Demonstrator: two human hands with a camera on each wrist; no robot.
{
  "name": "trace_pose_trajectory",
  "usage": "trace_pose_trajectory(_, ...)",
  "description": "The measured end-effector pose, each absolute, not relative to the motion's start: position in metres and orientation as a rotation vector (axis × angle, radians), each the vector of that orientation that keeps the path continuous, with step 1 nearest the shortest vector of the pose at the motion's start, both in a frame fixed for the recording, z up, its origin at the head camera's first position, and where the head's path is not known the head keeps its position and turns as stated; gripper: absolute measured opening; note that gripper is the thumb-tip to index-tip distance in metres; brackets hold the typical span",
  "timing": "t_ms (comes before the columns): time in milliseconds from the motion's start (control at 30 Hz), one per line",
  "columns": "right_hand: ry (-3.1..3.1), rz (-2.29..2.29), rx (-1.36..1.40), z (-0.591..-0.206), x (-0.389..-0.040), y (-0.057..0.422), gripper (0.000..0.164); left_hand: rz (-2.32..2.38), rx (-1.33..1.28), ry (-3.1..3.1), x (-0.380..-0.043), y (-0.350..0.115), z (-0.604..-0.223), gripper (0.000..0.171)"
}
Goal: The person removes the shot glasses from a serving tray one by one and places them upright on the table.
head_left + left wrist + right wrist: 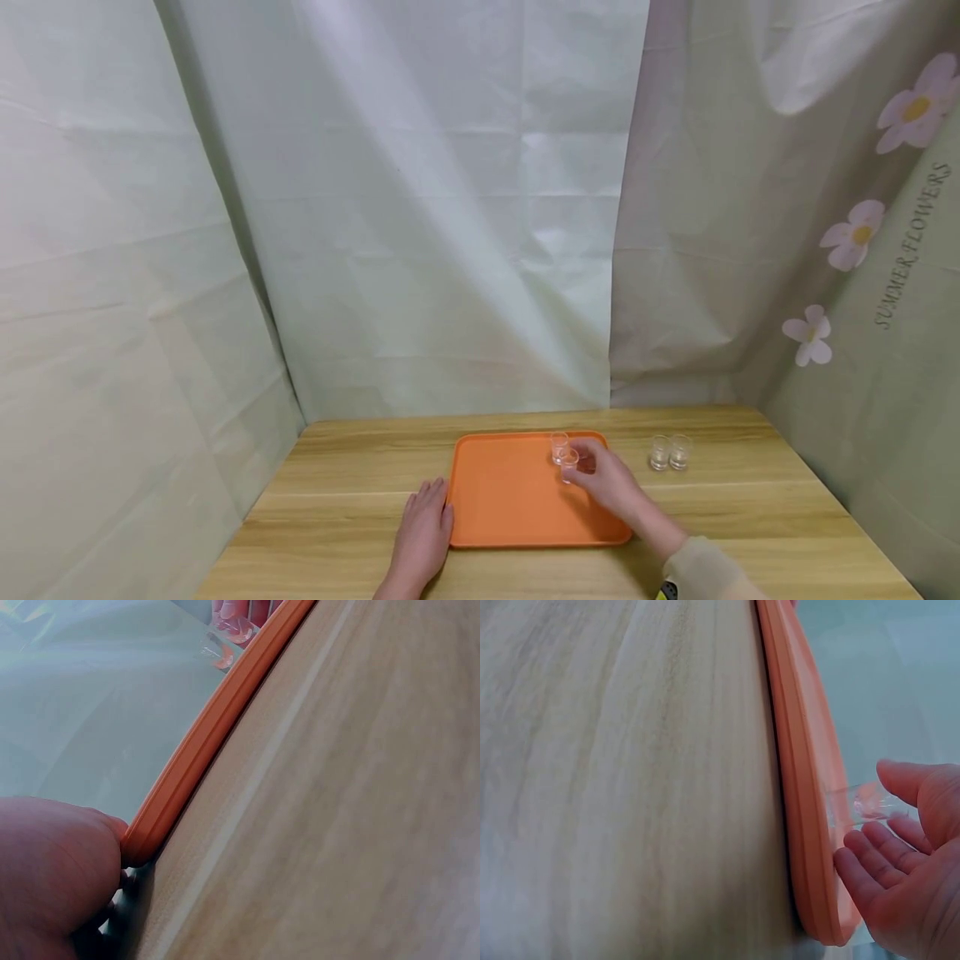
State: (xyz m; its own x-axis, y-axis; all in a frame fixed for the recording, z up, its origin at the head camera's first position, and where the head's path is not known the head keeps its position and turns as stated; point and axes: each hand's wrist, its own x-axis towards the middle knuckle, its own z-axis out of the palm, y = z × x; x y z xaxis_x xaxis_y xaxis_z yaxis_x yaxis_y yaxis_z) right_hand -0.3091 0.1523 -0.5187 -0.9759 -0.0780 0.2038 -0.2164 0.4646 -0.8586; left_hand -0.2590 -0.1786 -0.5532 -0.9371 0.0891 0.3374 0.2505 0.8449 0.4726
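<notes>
My right hand (609, 485) pinches a small clear shot glass (567, 468) between thumb and fingers, over the right part of an orange tray (502, 504). Just behind it, a second shot glass (558, 445) stands on the tray near the far edge. In the right wrist view, the thumb and fingers (885, 859) surround the held glass (866, 802), close to the tray rim (799, 772). My left hand (423, 532) lies against the tray's left edge, fingers extended forward. From the left wrist, that hand (60, 877) touches the tray's corner.
Two more clear shot glasses, one (659, 453) beside the other (680, 453), stand on the wooden table (352, 467) right of the tray. Pale cloth (450, 250) hangs behind the table and along both sides.
</notes>
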Motion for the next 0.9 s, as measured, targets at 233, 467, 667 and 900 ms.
trace_pose_trajectory(233, -2.581, 1.516, 0.237, -0.5225, -0.3113, 0.1533, 0.043, -0.771, -0.257, -2.725, -0.2597, -0.1789, -0.5534, 0.039)
trace_pose_trajectory(467, -2.576, 1.509, 0.236, -0.5272, -0.3144, 0.1526, 0.031, -0.761, -0.263, -2.711, -0.259, -0.1786, -0.5538, 0.039)
trace_pose_trajectory(667, -2.566, 1.507, 0.242, -0.5275, -0.3152, 0.1513, 0.023, -0.758, -0.266, -2.701, -0.2582, -0.178, -0.5532, 0.039)
trace_pose_trajectory(900, -2.583, 1.509, 0.21, -0.5271, -0.3109, 0.1516, 0.022, -0.77, -0.259, -2.715, -0.2567, -0.1784, -0.5533, 0.04)
